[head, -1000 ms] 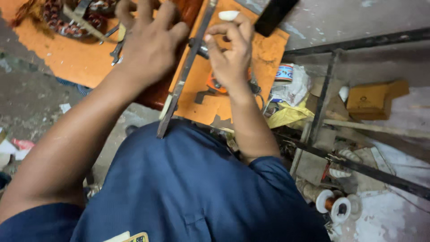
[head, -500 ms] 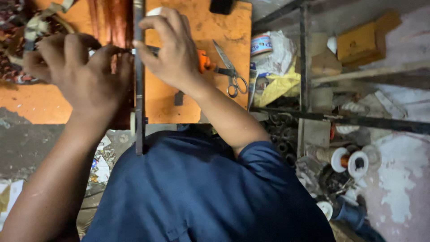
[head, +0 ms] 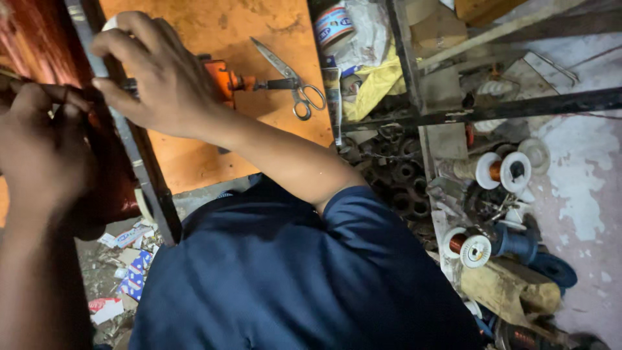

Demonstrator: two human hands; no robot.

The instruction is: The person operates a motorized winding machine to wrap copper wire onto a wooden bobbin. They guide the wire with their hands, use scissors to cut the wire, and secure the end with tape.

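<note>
My right hand (head: 155, 78) is closed around a long flat metal bar (head: 152, 194) that runs from the top left down toward my lap. A small white piece (head: 110, 23) shows at its fingertips. My left hand (head: 39, 152) sits at the left edge, fingers curled on a reddish-brown copper wire bundle (head: 29, 39), and a thin strand (head: 13, 73) crosses above its knuckles. Both hands work over the left end of an orange board (head: 214, 26). My dark blue shirt (head: 272, 279) fills the lower middle.
Scissors (head: 289, 78) and an orange-handled tool (head: 227, 79) lie on the board just right of my right hand. Right of the board is a dark metal frame (head: 505, 107) over clutter: wire spools (head: 499, 170), a tape roll (head: 334, 23), a yellow bag (head: 376, 81). Paper scraps (head: 126, 272) litter the floor.
The view has shifted right, so both hands and the bar now sit at the left of the frame. The bar leans more. My left hand has dropped lower, and both grips are unchanged.
</note>
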